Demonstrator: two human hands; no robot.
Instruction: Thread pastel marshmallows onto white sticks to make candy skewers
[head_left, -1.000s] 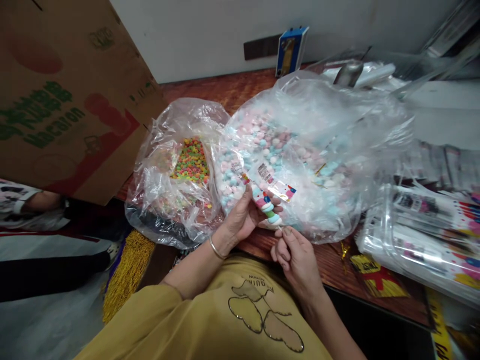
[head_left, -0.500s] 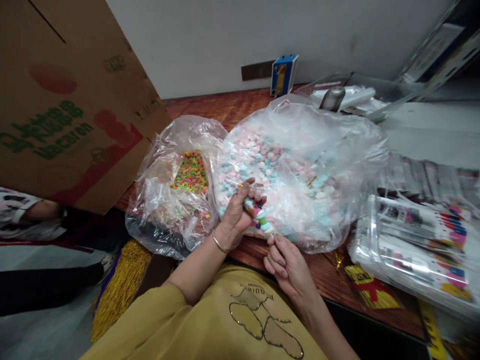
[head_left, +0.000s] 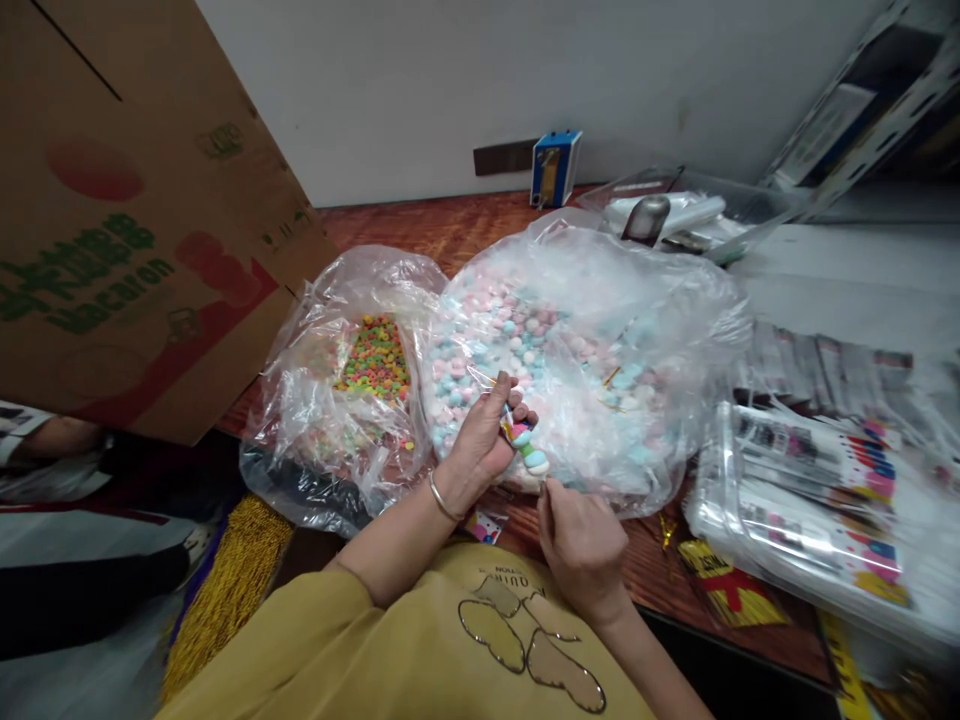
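My left hand (head_left: pixel 481 440) is closed round a skewer of colourful candies (head_left: pixel 535 460), whose pink, blue, green and white pieces show below the fingers. A thin clear tip of wrapping or stick stands out above that hand. At the skewer's lower end my right hand (head_left: pixel 583 545) makes a pinch, knuckles up; what lies between its fingertips is too small to make out. Just beyond both hands is a big clear bag of pastel marshmallows (head_left: pixel 517 325). Left of it, an open clear bag holds small colourful ring candies (head_left: pixel 379 355).
A tall cardboard box (head_left: pixel 150 230) stands at the left. Stacked printed clear bags (head_left: pixel 817 510) lie at the right, beside a gold twist-tie packet (head_left: pixel 731 585). A blue device (head_left: pixel 555 168) and a clear tray (head_left: pixel 750 210) are at the back. Another person's arm (head_left: pixel 67 440) shows at far left.
My right hand has rolled over from palm partly showing to knuckles up at the skewer's lower end. My left hand keeps its grip. A small printed card now shows below the left wrist.
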